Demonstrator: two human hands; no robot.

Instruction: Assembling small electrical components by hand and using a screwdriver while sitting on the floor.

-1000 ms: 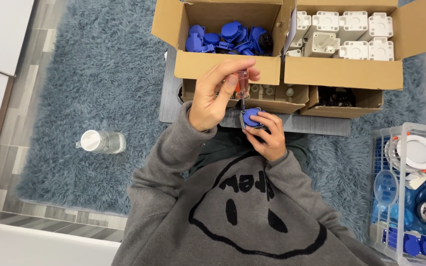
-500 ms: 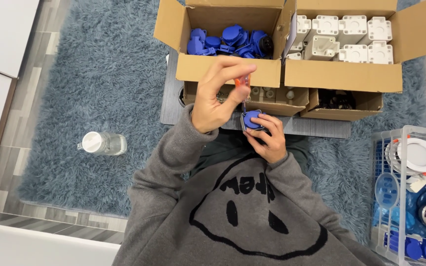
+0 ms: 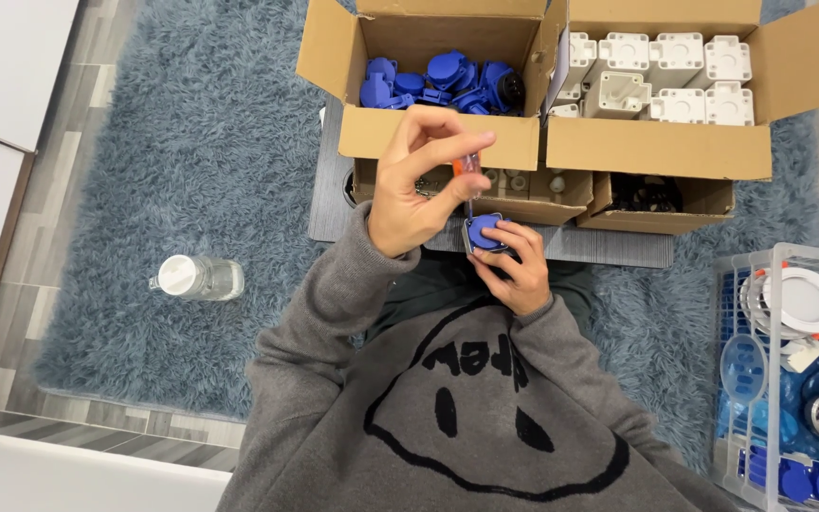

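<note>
- Holding a small blue part (image 3: pixel 483 230) in the right hand (image 3: pixel 514 270), fingers curling round its edges, just above the lap.
- Pinching a thin screwdriver (image 3: pixel 467 169) in the left hand (image 3: pixel 414 185), tip pointing down onto the blue part.
- Looking hard, light and a bit slippery, so probably gripping best by the sides.
- Sitting on a fluffy blue rug (image 3: pixel 172 142), with a water bottle (image 3: pixel 199 278) lying on the left and a basket (image 3: pixel 730 379) on the right.
- Standing farther off, a box of blue pieces (image 3: pixel 438 142) and a box of white pieces (image 3: pixel 656 147).

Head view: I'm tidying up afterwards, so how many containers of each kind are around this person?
Cardboard boxes: 4
Plastic crate: 1
Bottle: 1
Total: 6
</note>
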